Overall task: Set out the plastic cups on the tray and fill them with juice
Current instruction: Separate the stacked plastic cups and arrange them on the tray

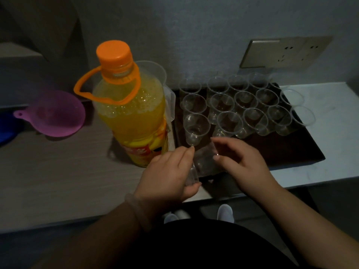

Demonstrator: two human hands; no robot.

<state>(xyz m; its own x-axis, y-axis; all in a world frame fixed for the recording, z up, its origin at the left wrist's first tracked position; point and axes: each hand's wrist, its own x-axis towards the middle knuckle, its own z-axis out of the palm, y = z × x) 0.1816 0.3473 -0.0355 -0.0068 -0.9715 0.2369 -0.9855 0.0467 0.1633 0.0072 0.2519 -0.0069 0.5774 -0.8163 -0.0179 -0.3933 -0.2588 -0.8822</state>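
Clear cup hangs over the near edge of the tray, my left hand gripping one side, my right hand pinching the other.

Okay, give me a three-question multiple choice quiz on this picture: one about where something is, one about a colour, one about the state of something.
1. Where does the juice bottle stand?
A. On the counter, left of the tray
B. On the tray, among the cups
C. Right of the tray

2. What colour is the funnel?
A. Green
B. Purple
C. White

3. How is the bottle's cap?
A. Off, lying on the tray
B. On the bottle's neck
C. Off, lying in the funnel

Answers:
1. A: the bottle's base is on the counter beside the tray's left edge.
2. B: the funnel's bowl and tab are purple.
3. B: the orange cap sits on top of the neck.
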